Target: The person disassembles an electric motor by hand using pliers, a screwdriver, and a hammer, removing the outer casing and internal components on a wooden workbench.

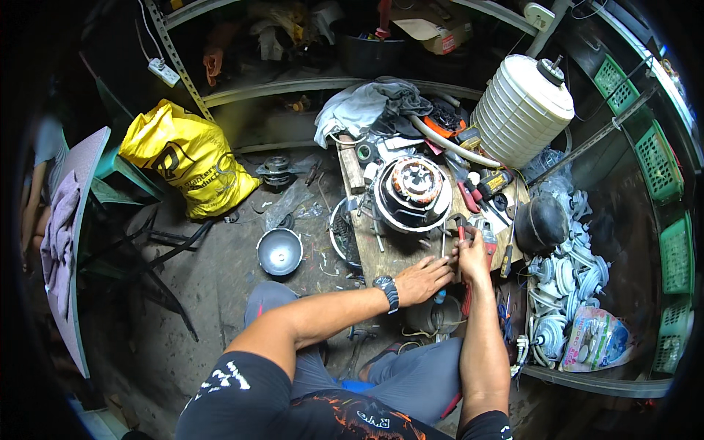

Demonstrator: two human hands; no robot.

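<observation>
My left hand [424, 281] lies palm down on the near edge of a wooden bench top [378, 255], fingers stretched out. A thin metal rod [444, 240] ends close to its fingertips. Just to the right, my right hand [474, 258] has its fingers closed around a red-handled tool [461, 230] with a dark metal head; its exact kind is too small to tell. Another red-handled tool [489, 238] lies beside that hand. Beyond both hands stands a round motor [414, 183] with copper windings in a pale, bowl-shaped housing.
Pliers, screwdrivers [507, 258] and rags [374, 110] crowd the bench. A ribbed white drum [524, 110] stands behind it; a black pot [541, 222] and several pale motor parts [568, 279] lie right. On the floor are a metal bowl [279, 251] and a yellow sack [187, 158].
</observation>
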